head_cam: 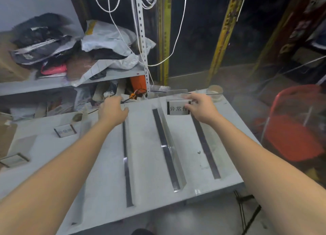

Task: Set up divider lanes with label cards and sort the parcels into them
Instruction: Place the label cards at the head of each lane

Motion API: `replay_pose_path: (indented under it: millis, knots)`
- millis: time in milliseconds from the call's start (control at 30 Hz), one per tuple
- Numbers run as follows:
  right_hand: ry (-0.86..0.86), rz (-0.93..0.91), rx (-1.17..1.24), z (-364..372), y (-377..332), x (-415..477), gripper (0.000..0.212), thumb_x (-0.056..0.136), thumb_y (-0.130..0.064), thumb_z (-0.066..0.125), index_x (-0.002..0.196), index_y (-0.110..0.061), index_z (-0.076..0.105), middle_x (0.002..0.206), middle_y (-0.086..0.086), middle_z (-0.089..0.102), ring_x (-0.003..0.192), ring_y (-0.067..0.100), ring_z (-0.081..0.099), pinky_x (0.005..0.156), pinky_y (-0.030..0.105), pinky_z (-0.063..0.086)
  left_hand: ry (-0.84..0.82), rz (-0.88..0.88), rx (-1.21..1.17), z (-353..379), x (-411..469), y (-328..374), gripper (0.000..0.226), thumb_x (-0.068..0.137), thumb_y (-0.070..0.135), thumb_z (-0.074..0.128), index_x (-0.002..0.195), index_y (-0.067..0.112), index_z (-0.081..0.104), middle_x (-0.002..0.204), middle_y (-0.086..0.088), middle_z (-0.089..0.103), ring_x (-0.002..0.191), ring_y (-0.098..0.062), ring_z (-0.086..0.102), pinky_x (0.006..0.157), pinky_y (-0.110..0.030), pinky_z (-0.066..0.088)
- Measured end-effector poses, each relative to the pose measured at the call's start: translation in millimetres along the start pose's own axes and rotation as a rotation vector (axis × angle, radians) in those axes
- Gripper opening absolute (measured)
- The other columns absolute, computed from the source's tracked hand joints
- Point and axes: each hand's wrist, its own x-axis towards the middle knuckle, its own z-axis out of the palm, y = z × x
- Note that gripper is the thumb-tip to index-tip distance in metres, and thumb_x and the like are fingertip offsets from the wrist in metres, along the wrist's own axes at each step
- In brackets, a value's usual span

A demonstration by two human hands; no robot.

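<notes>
**Label card held at the lanes' far end**

The right hand [201, 109] pinches a label card [177, 108] by its right edge, just right of the middle divider's [166, 146] far end. Left of that divider, the left hand [112, 111] lies on another divider's [127, 164] far end — grip or not, I cannot tell. 2 more cards [65, 130] lie well left of it — parcels [105, 39] sit heaped beyond.

White label card [177, 109], black characters; clear dividers [166, 147], black bases; grey table [146, 132]; perhaps a red chair [292, 136]
</notes>
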Motion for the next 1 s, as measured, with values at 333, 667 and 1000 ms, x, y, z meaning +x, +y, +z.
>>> replay_pose_path:
  millis: [333,667,1000]
  knots:
    - [-0.068,0.063,-0.083,18,63,44,0.02,0.089,-0.011,0.07,0.108,-0.01,0.073,0.103,0.002,0.072,0.098,0.022,0.064,0.092,0.034,0.05,-0.085,0.006,-0.013,52,41,30,0.05,0.088,0.041,0.063,0.132,0.018,0.057,0.126,-0.011,0.062,0.116,-0.034,0.057,0.086,-0.048,0.053]
    - [-0.219,0.131,0.008,73,115,91,0.015,0.089,-0.005,0.07,0.102,-0.011,0.072,0.075,-0.011,0.059,0.062,-0.002,0.047,0.063,0.015,0.037,-0.228,-0.058,0.064,84,69,26,0.056,0.094,0.034,0.06,0.145,0.013,0.046,0.142,-0.009,0.054,0.126,-0.031,0.052,0.095,-0.044,0.049]
    - [-0.309,0.172,-0.023,107,162,141,0.022,0.091,-0.005,0.067,0.113,-0.005,0.072,0.113,0.01,0.071,0.107,0.027,0.063,0.086,0.025,0.042,-0.267,-0.282,-0.028,107,82,40,0.056,0.094,0.037,0.06,0.145,0.017,0.046,0.139,-0.01,0.054,0.125,-0.029,0.052,0.097,-0.044,0.048]
